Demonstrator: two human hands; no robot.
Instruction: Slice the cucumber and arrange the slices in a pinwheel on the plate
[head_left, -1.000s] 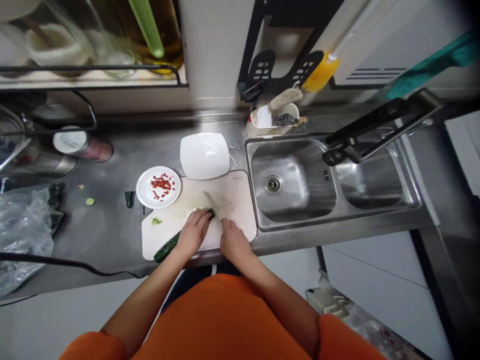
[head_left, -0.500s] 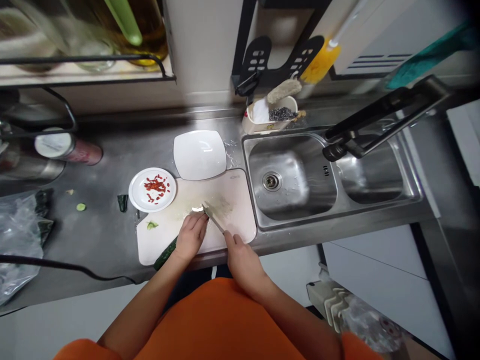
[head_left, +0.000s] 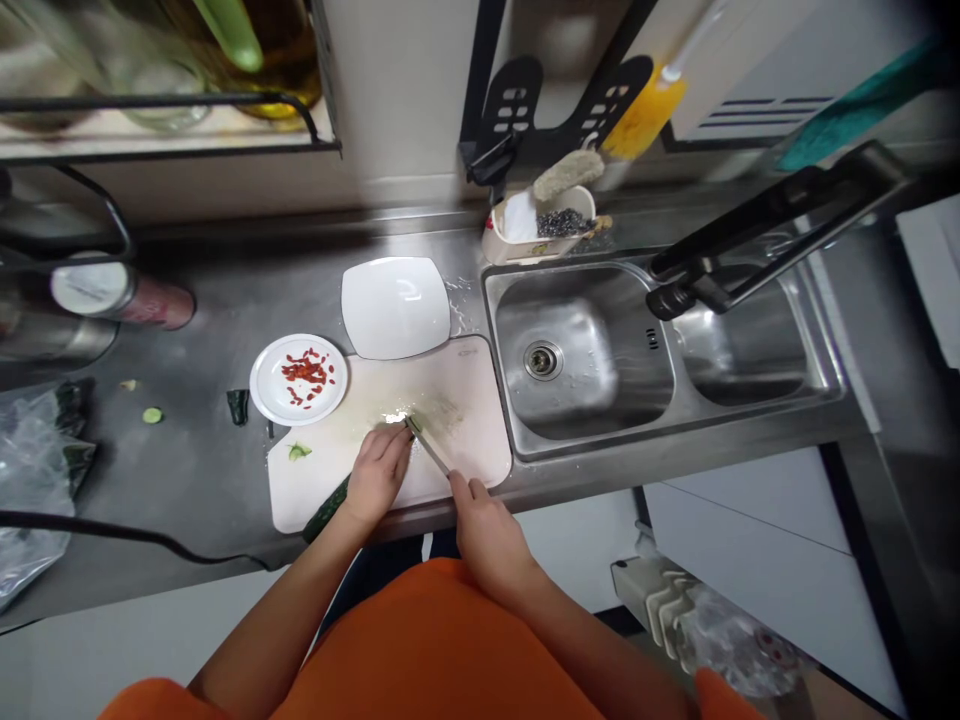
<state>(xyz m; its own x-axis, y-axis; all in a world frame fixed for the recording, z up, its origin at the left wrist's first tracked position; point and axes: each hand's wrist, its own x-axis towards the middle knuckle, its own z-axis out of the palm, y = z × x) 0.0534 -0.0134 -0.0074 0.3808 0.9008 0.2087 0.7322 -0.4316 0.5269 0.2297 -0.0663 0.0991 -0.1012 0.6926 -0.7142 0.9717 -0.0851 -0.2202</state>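
My right hand (head_left: 491, 530) is closed round the handle of a knife (head_left: 431, 447). The blade slants up and left over the white cutting board (head_left: 472, 400), its tip by my left fingertips. My left hand (head_left: 379, 470) has its fingers curled down on the board, closed over a dark green cucumber (head_left: 326, 510). One end of the cucumber shows below my left wrist; the part beneath the palm is hidden. A pale green cucumber scrap (head_left: 298, 452) lies on the board's left side. Wet smears mark the board near the blade.
Behind the board stands an empty white square dish (head_left: 397, 305). A white plate (head_left: 264, 400) with red chopped pieces overlaps the board's left corner. A double sink (head_left: 506, 430) with a black faucet (head_left: 735, 235) lies to the right. Cucumber ends (head_left: 238, 406) and a plastic bag (head_left: 34, 470) are left.
The knife blade has shifted slightly beside the left fingertips, and a bit of green now shows there. Both hands keep their hold. The whole view has moved a little.
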